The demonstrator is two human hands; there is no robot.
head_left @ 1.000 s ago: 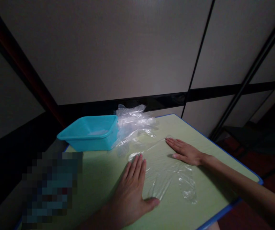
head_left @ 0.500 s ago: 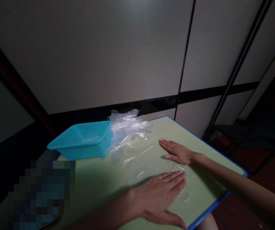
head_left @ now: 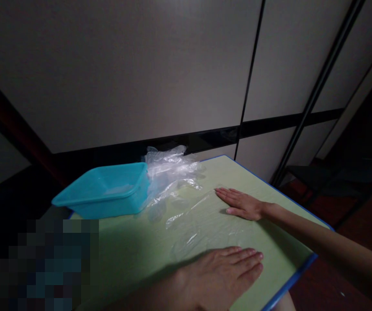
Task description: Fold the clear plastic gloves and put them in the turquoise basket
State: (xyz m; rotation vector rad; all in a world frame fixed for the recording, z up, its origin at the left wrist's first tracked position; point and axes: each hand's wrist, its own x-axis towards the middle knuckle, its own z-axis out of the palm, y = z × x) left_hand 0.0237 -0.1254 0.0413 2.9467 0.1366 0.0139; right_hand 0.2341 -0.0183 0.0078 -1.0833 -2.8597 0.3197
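A clear plastic glove (head_left: 202, 222) lies spread flat on the green table (head_left: 134, 255). My left hand (head_left: 223, 272) rests flat on the glove's near end, fingers stretched out toward the right. My right hand (head_left: 242, 203) lies flat, palm down, on the glove's far right edge, fingers pointing left. Neither hand grips anything.
A turquoise plastic tub (head_left: 106, 190) stands at the table's back left. Against it lies a heap of crumpled clear plastic gloves (head_left: 169, 170). The table has a blue rim (head_left: 289, 283) close to my left hand. Pale wall panels rise behind. A blurred patch covers the lower left.
My left hand has swept from the glove's left side down and rightward across it to the near end, turning its fingers to the right. My right hand has stayed in place.
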